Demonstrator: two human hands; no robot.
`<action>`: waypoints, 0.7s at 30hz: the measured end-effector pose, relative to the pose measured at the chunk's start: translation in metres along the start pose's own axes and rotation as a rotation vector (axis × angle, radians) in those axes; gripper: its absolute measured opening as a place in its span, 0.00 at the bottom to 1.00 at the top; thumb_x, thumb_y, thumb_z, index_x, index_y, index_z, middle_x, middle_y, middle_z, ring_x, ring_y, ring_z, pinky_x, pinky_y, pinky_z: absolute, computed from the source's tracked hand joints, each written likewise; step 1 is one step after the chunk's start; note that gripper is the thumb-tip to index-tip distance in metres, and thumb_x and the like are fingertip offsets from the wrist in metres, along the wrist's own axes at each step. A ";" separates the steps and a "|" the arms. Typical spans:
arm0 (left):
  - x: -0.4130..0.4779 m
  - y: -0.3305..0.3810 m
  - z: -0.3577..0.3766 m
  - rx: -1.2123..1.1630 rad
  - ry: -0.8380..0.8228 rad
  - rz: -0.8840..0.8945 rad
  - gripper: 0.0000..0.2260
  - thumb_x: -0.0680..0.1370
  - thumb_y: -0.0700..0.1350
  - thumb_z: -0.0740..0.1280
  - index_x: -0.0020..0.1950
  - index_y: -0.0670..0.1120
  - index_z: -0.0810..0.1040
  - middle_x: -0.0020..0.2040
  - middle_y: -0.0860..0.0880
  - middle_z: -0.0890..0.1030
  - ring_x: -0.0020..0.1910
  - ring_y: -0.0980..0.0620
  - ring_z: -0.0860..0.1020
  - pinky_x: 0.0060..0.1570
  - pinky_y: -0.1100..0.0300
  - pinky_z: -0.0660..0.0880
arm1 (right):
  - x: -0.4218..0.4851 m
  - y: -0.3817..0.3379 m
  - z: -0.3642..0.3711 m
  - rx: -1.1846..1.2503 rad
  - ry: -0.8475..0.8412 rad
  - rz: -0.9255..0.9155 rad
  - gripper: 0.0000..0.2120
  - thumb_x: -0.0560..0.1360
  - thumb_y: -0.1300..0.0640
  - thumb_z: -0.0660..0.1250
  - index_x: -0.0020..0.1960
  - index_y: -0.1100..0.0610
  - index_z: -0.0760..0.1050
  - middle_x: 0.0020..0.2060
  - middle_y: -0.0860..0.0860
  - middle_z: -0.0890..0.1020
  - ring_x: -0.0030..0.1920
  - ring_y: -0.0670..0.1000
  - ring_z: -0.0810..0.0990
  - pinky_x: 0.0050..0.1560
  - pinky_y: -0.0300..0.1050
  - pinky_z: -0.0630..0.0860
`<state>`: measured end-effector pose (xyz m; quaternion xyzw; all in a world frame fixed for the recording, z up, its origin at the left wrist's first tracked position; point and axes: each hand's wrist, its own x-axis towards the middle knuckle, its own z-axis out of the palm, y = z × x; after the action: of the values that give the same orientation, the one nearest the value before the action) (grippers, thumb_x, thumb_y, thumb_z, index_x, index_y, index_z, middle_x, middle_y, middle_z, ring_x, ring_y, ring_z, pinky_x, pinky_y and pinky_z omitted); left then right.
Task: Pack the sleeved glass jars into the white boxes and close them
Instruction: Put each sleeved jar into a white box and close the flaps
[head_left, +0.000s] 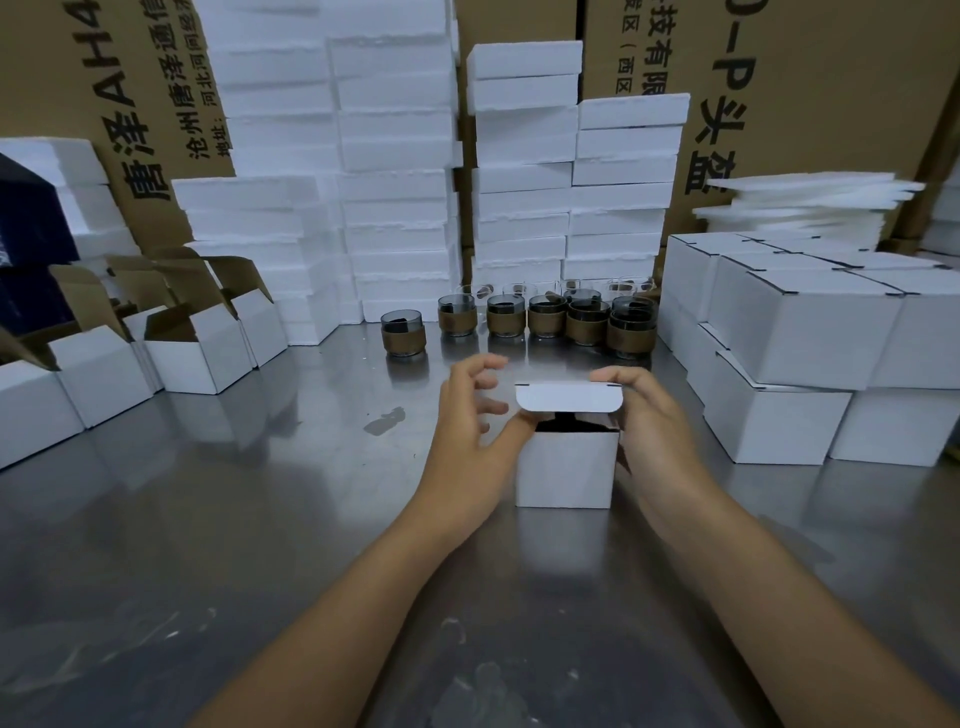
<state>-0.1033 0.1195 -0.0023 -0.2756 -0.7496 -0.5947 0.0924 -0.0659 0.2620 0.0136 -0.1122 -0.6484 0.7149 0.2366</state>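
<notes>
Standing at frame's left, open boxes (197, 358) gaped. Jars (545, 317) lined centre, above hands. Left hand (472, 415) spread wide, one fingertip at upper left edge of box (566, 467). Box sat centre, dark contents inside, lid (569, 399) half down. Right hand (649, 415) curled over lid's right end. Closed boxes (789, 332) stacked right. Judged: card light, creasable, glass inside fragile; steady side walls, press lid near front edge.

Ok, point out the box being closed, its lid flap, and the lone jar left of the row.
white box (566, 470): head view, middle of its front wall.
lid flap (569, 397): head view, centre of the rounded flap.
lone jar (404, 340): head view, on its brown sleeve.
</notes>
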 end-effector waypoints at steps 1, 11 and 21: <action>0.000 0.001 0.000 -0.008 -0.007 0.000 0.15 0.77 0.47 0.66 0.54 0.65 0.66 0.59 0.56 0.68 0.55 0.63 0.72 0.55 0.67 0.70 | 0.000 -0.001 0.001 0.024 0.003 0.024 0.13 0.78 0.60 0.57 0.40 0.48 0.77 0.43 0.50 0.81 0.47 0.51 0.78 0.42 0.43 0.73; -0.001 0.000 -0.004 -0.188 -0.001 0.010 0.17 0.72 0.63 0.58 0.48 0.52 0.74 0.43 0.63 0.78 0.45 0.66 0.75 0.43 0.76 0.68 | -0.011 0.006 0.004 -0.266 -0.131 -0.304 0.22 0.64 0.34 0.59 0.47 0.50 0.71 0.45 0.41 0.76 0.40 0.30 0.72 0.37 0.23 0.66; 0.003 -0.002 -0.005 -0.187 0.025 0.031 0.17 0.68 0.64 0.63 0.46 0.53 0.74 0.42 0.65 0.79 0.46 0.65 0.77 0.46 0.71 0.72 | -0.008 0.011 0.004 -0.293 -0.116 -0.359 0.22 0.63 0.34 0.60 0.47 0.49 0.70 0.43 0.42 0.77 0.38 0.33 0.74 0.35 0.26 0.68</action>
<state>-0.1078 0.1151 -0.0008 -0.2873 -0.6852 -0.6638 0.0849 -0.0630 0.2545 0.0023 0.0132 -0.7671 0.5650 0.3035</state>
